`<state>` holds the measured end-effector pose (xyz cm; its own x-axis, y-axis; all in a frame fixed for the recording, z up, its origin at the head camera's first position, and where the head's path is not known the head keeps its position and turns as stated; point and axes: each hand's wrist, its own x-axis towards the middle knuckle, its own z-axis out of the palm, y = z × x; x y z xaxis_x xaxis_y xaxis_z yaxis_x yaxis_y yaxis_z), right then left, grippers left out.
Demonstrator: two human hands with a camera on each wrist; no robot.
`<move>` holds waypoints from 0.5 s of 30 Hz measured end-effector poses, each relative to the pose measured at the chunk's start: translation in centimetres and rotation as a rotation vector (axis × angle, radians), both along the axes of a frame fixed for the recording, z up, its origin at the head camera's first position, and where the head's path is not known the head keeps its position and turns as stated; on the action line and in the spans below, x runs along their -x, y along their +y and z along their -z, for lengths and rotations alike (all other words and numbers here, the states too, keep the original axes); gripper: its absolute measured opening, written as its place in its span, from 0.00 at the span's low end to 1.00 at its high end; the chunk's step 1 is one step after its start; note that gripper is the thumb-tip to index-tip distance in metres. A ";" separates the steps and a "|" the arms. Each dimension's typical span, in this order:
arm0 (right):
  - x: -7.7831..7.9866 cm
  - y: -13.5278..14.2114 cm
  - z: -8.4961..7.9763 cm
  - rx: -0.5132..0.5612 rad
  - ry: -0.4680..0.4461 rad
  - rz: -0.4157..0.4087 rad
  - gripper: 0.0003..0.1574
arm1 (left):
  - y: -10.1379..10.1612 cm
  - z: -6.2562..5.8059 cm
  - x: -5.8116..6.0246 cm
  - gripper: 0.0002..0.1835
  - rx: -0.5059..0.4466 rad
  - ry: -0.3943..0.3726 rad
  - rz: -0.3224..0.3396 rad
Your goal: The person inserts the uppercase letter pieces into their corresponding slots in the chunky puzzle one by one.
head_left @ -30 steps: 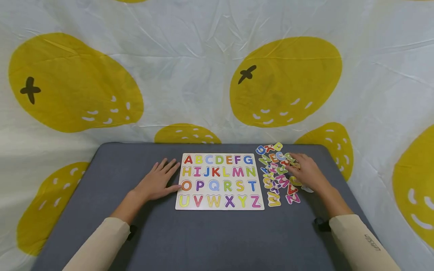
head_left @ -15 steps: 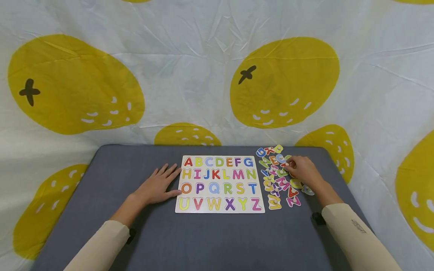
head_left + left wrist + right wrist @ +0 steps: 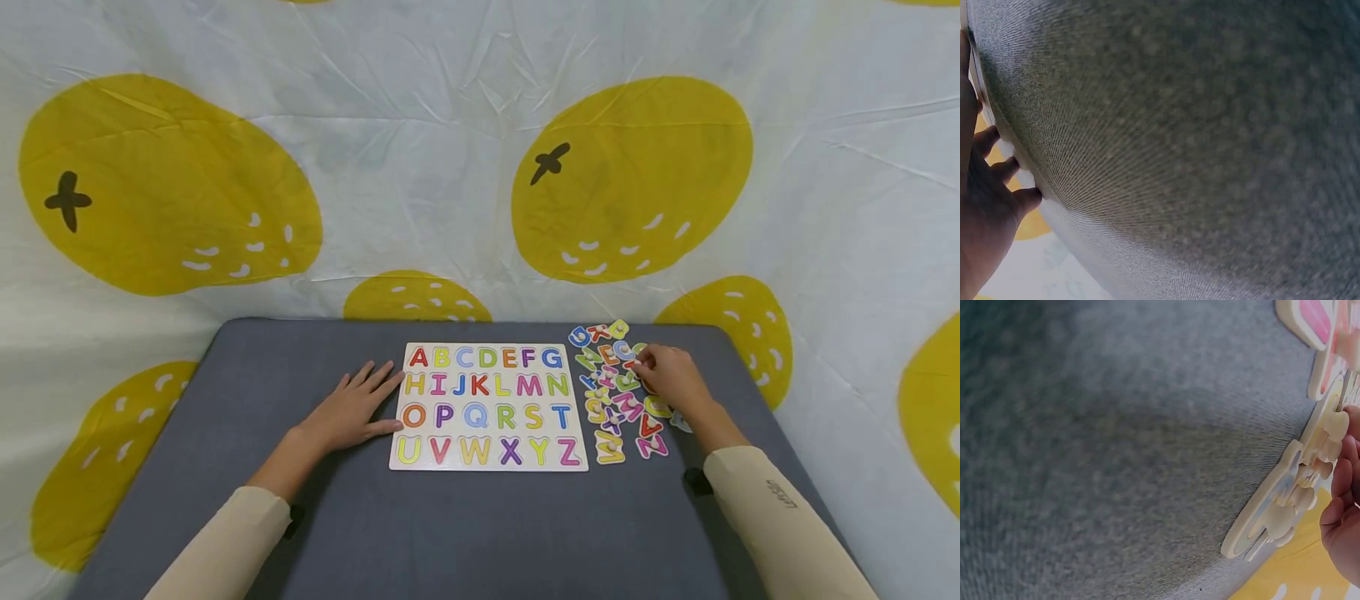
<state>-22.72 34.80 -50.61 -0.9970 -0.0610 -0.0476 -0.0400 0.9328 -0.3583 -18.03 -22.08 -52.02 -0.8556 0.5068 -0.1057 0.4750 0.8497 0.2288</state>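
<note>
A flat alphabet puzzle board (image 3: 424, 454) with colored letters A to Z lies mid-table. My left hand (image 3: 345, 415) rests on the table with fingers spread, its fingertips and thumb at the board's left edge. In the left wrist view the left hand (image 3: 988, 206) shows only at the left side. Right of the board lies a cluster of knobbed letter pieces, including a pink M (image 3: 628, 407) and a pink Z (image 3: 652, 447). Over their far right part, my right hand (image 3: 675, 379) pinches a red letter piece (image 3: 631, 365), mostly hidden by the fingers.
A dark grey cloth covers the table (image 3: 480, 533). Behind it hangs a white curtain (image 3: 420, 167) with big yellow fruit prints. In the right wrist view, upright knobs (image 3: 1282, 519) stand on letter pieces close to the right hand.
My right hand's fingers have drawn together onto the red piece, and the forearm has shifted slightly left. The left hand stays at the board's edge.
</note>
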 end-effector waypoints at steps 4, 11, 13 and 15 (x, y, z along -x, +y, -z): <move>-0.1 -0.1 -0.2 0.001 0.019 0.014 0.14 | 0.1 -0.1 -0.1 0.50 -0.021 0.001 0.003; -0.3 -1.0 -1.3 0.043 0.059 0.008 0.13 | 0.2 -0.4 -0.2 0.50 -0.038 -0.002 0.002; -0.4 -1.7 -1.7 0.060 0.075 -0.009 0.13 | 0.3 -0.5 -0.2 0.50 -0.037 -0.003 0.003; -0.4 -2.6 -2.0 0.084 0.090 -0.026 0.13 | 0.3 -0.6 -0.3 0.50 -0.032 -0.002 0.005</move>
<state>-22.30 32.22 -48.61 -0.9951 -0.0869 0.0480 -0.0991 0.8979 -0.4290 -17.76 -21.82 -51.39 -0.8531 0.5138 -0.0913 0.4784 0.8399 0.2565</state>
